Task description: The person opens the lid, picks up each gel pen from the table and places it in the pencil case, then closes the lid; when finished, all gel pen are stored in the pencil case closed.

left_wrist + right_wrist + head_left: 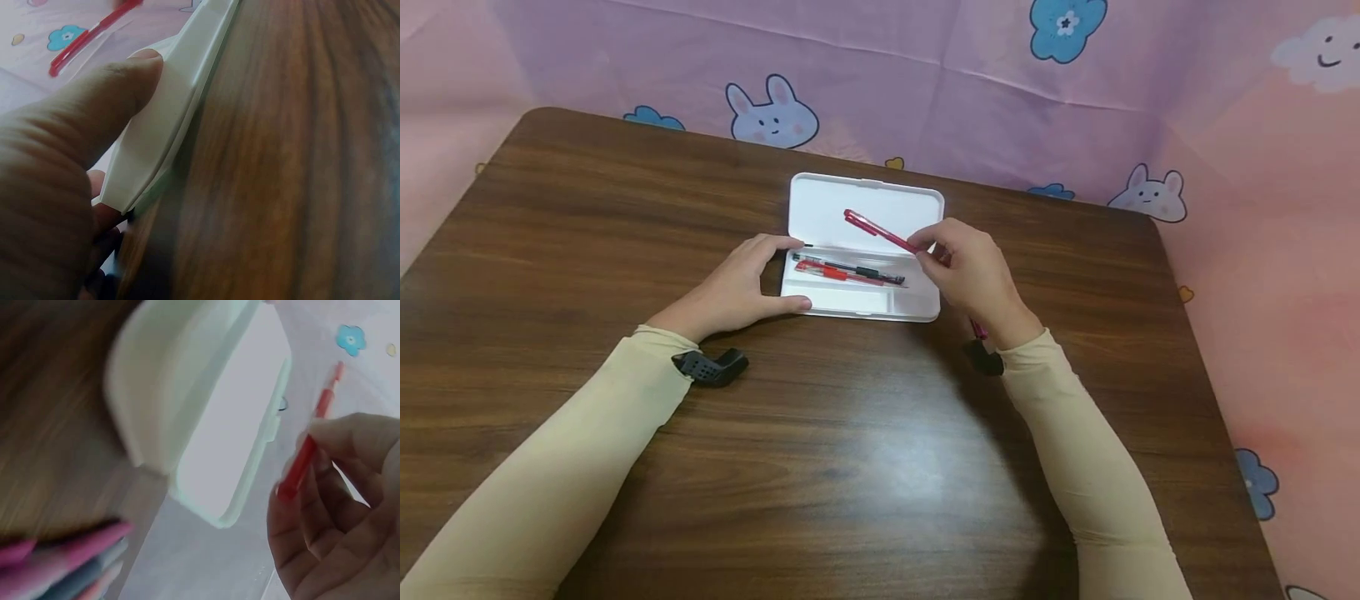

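A white pencil case point(917, 310) lies with its lid point(820, 208) folded back on the table. My left hand point(730, 292) grips its left end, thumb on the front edge and index finger near the hinge. In the left wrist view the thumb point(119, 94) presses the case's side wall point(156, 131). My right hand point(973, 262) pinches a red pen point(876, 229) near one end, holding it slanted above the case. Inside the case lie a clear pen with red parts point(831, 272) and one with black parts point(867, 272), crossing each other.
Several more pens, among them a pink one point(75, 553), lie on the table by the right wrist, mostly hidden by that arm in the head view. The brown wooden table point(820, 467) backs onto a patterned cloth point(880, 75).
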Demonstrator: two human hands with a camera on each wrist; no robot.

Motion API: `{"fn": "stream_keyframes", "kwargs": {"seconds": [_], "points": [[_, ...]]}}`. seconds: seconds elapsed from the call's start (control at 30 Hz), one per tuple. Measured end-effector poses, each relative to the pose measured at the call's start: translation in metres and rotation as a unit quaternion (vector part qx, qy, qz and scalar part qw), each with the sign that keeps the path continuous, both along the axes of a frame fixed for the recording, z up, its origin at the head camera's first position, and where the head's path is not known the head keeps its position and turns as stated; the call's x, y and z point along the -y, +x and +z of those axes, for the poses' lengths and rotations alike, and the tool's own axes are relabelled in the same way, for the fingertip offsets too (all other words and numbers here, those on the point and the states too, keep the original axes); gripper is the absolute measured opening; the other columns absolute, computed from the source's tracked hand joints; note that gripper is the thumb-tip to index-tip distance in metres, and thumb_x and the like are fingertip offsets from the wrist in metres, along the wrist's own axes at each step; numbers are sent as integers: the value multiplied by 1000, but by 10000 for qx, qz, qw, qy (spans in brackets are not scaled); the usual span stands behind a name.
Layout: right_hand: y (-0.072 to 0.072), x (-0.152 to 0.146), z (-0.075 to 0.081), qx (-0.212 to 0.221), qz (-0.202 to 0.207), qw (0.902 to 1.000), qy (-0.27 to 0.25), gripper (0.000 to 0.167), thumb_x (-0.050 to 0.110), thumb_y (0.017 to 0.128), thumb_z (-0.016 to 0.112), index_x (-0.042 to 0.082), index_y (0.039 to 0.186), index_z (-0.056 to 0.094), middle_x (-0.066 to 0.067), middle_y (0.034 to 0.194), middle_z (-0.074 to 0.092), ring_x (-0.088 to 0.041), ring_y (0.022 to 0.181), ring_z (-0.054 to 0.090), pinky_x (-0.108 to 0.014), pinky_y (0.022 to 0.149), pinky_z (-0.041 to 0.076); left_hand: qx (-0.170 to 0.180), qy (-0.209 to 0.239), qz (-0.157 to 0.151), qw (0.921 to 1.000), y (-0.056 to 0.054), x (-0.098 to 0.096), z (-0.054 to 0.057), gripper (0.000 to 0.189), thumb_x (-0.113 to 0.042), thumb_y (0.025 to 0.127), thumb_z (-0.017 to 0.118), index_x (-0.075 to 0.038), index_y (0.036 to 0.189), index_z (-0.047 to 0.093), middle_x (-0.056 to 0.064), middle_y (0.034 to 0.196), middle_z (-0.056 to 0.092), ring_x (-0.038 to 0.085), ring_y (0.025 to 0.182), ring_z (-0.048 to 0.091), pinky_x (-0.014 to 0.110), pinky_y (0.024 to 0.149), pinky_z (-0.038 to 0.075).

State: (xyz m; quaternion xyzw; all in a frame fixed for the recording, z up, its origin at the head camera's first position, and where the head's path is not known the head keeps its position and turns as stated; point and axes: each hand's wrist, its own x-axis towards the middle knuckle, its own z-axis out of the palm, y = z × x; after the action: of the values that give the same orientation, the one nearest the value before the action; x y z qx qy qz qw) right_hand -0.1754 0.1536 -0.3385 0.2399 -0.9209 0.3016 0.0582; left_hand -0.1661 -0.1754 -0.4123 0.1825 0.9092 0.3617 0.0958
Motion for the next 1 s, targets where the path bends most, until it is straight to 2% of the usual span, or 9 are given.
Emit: {"fn": "stream_keyframes", "kwargs": {"seconds": [0.17, 0.47, 0.67, 1.0], "points": [[-3, 14, -3, -48, 199, 9997, 143, 16, 7, 97, 69, 10, 109, 79, -4, 105, 75, -17, 86, 66, -32, 75, 54, -68, -3, -38, 10000, -1, -2, -1, 91, -54, 86, 81, -12, 156, 40, 15, 160, 38, 35, 150, 31, 61, 121, 27], [-5, 29, -8, 353, 423, 9967, 602, 17, 9, 98, 69, 11, 111, 79, -4, 105, 74, -18, 90, 66, -34, 79, 53, -74, 3, -10, 10000, -1, -2, -3, 91, -53, 86, 81, -12, 156, 40, 14, 161, 37, 35, 150, 30, 61, 120, 27], [-5, 39, -17, 605, 610, 9907, 1055, 17, 11, 99, 69, 11, 113, 78, -3, 109, 75, -17, 94, 66, -34, 82, 54, -98, 0, -2, 10000, 0, -1, -3, 92, -53, 86, 82, -11, 156, 40, 15, 159, 39, 35, 149, 32, 61, 120, 28], [-5, 44, -24, 632, 649, 9869, 1339, 16, 11, 99, 69, 12, 113, 79, -3, 109, 75, -16, 93, 65, -35, 84, 55, -74, 8, -4, 10000, -1, -2, -2, 90, -52, 87, 81, -12, 156, 40, 14, 160, 38, 35, 151, 30, 61, 121, 27]]}}
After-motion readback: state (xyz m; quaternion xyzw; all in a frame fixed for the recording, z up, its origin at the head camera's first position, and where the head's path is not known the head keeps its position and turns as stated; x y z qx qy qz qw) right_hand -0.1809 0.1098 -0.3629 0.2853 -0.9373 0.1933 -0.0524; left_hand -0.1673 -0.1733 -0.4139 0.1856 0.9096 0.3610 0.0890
